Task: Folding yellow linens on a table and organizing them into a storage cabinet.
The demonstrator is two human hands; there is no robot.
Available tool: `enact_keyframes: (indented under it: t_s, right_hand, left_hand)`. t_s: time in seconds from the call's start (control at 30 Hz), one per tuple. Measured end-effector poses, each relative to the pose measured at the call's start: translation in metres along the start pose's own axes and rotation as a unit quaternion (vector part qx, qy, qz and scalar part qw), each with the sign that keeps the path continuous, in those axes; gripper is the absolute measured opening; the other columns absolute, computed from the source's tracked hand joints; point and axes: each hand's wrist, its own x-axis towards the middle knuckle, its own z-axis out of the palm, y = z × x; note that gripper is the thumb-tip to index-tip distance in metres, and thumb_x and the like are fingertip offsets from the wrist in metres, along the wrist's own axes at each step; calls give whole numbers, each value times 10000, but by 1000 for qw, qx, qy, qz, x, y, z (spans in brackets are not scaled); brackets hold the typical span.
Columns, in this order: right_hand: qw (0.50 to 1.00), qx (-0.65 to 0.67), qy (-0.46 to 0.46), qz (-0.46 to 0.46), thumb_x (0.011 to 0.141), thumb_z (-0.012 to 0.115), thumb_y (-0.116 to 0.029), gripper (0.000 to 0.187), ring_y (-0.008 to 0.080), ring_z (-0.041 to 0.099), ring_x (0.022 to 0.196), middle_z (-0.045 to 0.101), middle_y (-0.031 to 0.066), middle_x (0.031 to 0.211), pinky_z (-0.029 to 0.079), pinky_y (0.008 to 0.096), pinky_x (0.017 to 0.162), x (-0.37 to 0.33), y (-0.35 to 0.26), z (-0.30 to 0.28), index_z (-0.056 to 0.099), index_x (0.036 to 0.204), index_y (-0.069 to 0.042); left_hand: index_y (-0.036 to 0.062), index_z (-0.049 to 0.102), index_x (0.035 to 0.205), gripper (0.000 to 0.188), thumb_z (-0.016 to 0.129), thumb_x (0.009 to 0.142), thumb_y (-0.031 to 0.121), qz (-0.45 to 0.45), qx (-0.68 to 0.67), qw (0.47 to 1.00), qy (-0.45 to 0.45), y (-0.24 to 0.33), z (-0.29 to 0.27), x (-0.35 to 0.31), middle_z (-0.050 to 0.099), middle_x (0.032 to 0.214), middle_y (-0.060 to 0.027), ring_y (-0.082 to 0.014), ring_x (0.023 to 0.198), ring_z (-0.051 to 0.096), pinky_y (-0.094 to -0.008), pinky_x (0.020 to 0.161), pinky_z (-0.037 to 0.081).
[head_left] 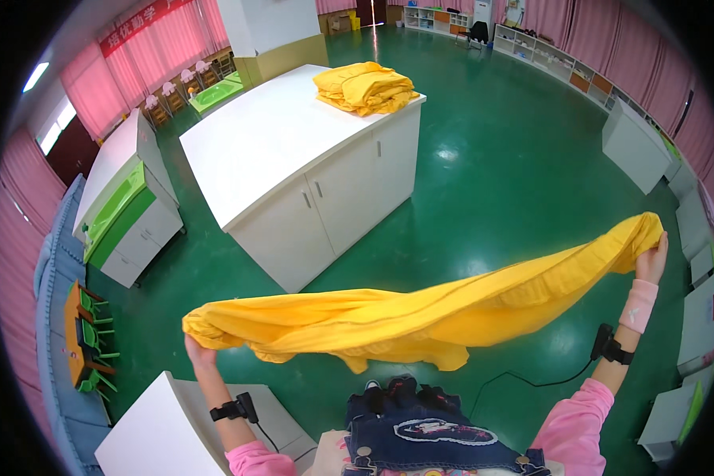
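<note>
Yellow cloth stretched mid-air across lower frame, L hand and R hand w/ fingers clenched on opposite ends. Looks soft, light, saggy at centre; best gripped at corners. Folded yellow pile on white cabinet, upper centre.

Plain yellow cloth across centre; yellow folded pile on white cabinet, upper centre; green floor; pink curtains, upper left.

Open green floor lies ahead beneath the stretched yellow cloth. The white table blocks the front left; a low white cabinet crowds the left hand.
</note>
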Motion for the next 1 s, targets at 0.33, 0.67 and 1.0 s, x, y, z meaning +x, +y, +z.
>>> enact_keyframes:
  t_s: [0.33, 0.67, 1.0]
  right_hand:
    - [539, -834, 28, -117, 907, 460, -208, 357, 305, 504, 1088, 532, 195, 1163, 399, 331, 910, 28, -28, -112, 490, 1174, 26]
    - [672, -717, 84, -168, 916, 400, -349, 443, 268, 496, 1107, 527, 143, 1197, 370, 306, 920, 147, -43, -100, 477, 1203, -21]
    - [615, -750, 43, -241, 912, 441, -246, 375, 265, 502, 1103, 541, 158, 1176, 370, 293, 925, 229, 85, 43, 501, 1172, 17]
  left_hand:
    - [44, 447, 1233, 363, 401, 922, 225, 236, -1, 971, -32, 144, -60, -14, 510, 1220, -92, -218, 1109, 493, -374, 952, 394]
    - [83, 387, 1288, 420, 395, 926, 296, 372, 135, 918, -31, 304, -16, 34, 441, 1293, -51, -228, 1168, 435, -403, 994, 349]
    - [87, 326, 1332, 479, 380, 932, 346, 440, 222, 870, 12, 288, 93, 112, 373, 1343, -53, -215, 1201, 393, -358, 1008, 323]
